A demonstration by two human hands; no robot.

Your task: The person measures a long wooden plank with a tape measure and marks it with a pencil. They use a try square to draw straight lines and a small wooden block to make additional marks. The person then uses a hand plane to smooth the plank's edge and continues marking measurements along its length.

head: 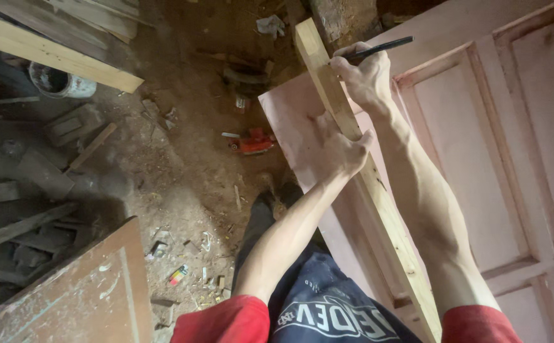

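Observation:
A long pale wooden strip point(327, 89) lies diagonally across a pinkish panelled door point(480, 127). My left hand point(340, 149) presses the strip down against the door near its middle. My right hand point(366, 73) is farther up the strip, shut on a dark pencil point(381, 46), with the pencil's tip at the strip's edge.
A dirt floor strewn with wood scraps lies to the left. A small red tool point(254, 143) sits on the floor near the door's corner. Planks point(54, 54) and a bucket point(61, 82) are at upper left, and a brown panel point(80, 292) at lower left.

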